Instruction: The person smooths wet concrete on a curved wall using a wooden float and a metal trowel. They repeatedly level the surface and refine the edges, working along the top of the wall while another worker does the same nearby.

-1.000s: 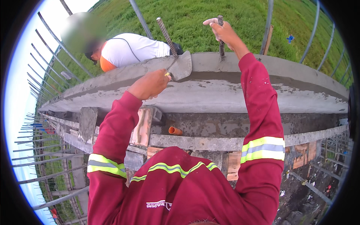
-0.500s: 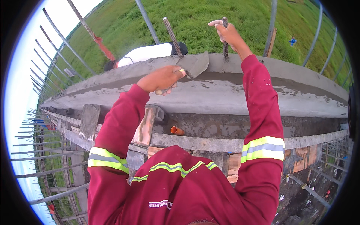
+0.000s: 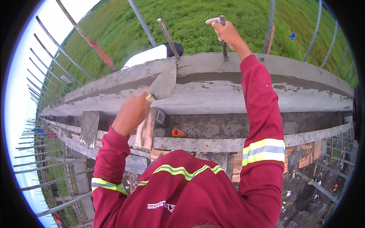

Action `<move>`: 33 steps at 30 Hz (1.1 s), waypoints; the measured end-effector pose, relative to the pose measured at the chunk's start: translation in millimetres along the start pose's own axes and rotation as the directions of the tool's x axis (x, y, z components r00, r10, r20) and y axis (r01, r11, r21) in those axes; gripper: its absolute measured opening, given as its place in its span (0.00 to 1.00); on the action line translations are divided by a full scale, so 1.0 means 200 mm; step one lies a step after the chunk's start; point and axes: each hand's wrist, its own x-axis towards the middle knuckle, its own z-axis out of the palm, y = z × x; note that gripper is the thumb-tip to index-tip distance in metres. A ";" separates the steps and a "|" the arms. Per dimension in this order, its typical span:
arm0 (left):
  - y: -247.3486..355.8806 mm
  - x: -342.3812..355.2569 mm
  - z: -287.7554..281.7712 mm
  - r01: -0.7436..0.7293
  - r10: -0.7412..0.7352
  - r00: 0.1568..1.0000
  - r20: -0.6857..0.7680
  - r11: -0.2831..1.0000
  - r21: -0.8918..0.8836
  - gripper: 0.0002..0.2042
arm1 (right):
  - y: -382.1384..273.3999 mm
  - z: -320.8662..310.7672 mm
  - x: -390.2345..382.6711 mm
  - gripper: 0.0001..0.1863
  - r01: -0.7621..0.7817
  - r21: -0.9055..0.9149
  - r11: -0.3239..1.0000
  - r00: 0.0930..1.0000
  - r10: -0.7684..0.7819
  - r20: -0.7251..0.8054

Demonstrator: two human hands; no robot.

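My left hand is closed around the handle of a trowel. Its grey, mortar-coated blade points up and right, in front of the wall's inner face and near the top edge. With my right hand I grip the upper part of an upright rebar, the index finger stretched out to the left. That bar rises from the concrete wall, whose top carries smooth, damp grey mortar. A second rebar leans up from the wall to its left, nobody's hand on it.
Beyond the wall lies a white object with a black end, its kind unclear. Metal poles stand along the outer side. Below the wall are an orange pipe, a mortar-smeared board and a long plank.
My left hand has drawn the trowel left and down, off the wall's top edge toward me. My right hand keeps its hold on the rebar. The view has shifted slightly.
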 end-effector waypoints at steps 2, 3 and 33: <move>-0.06 -0.12 0.03 0.021 -0.025 0.994 -0.105 0.999 -0.037 0.16 | 0.01 0.02 0.00 0.15 0.028 0.012 1.000 0.999 -0.028 -0.030; -0.09 -0.18 0.05 0.055 -0.064 0.992 -0.111 0.995 -0.087 0.17 | 0.01 0.03 0.00 0.14 0.051 0.023 0.998 0.997 -0.049 -0.059; -0.41 0.09 1.49 -0.052 0.599 0.722 0.346 0.547 -0.836 0.17 | -0.02 0.24 -0.01 0.18 0.078 -0.161 0.984 0.742 -0.165 -0.650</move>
